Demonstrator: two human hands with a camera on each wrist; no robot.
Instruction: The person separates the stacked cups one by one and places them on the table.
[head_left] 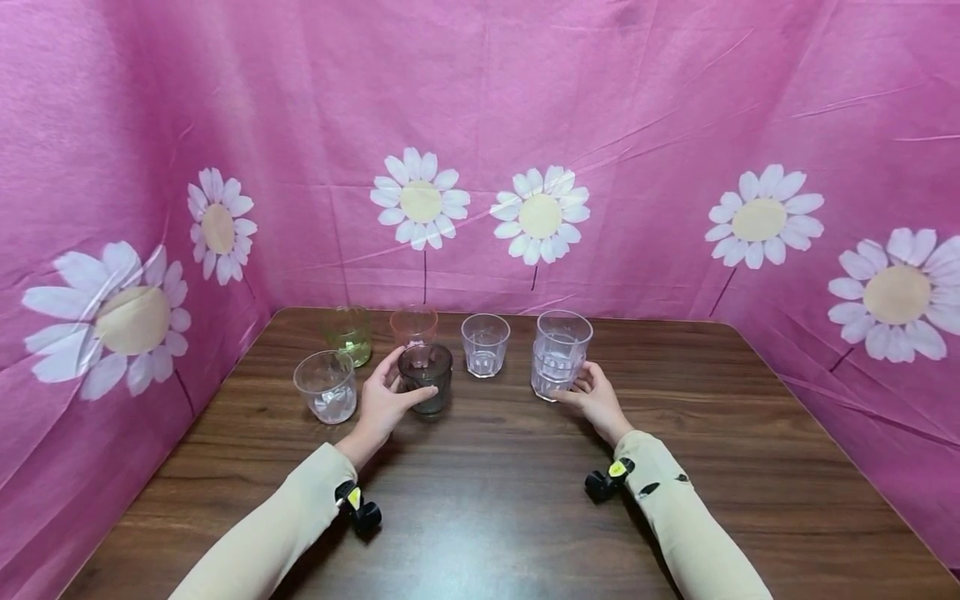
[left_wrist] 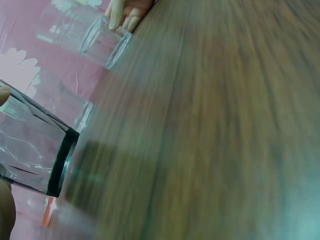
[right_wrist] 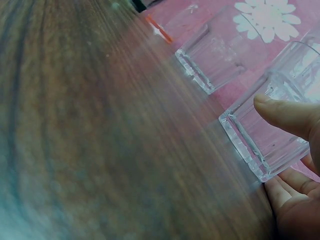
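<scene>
Beyond my left hand stand a green glass (head_left: 349,334) and a pink glass (head_left: 413,327); a clear cup (head_left: 326,387) sits just left of it. Between my hands stands a small clear glass (head_left: 485,344) on the wooden table (head_left: 487,517), backed by pink daisy-print cloth (head_left: 600,125).

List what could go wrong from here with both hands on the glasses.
1. The left hand grips the dark glass with the pink glass close behind and a clear cup beside it; lifting carelessly could knock either.
2. The right hand holds stacked clear glasses low down, so the stack might tip or separate.
3. Moving both at once could make them clink against the small glass between.
</scene>
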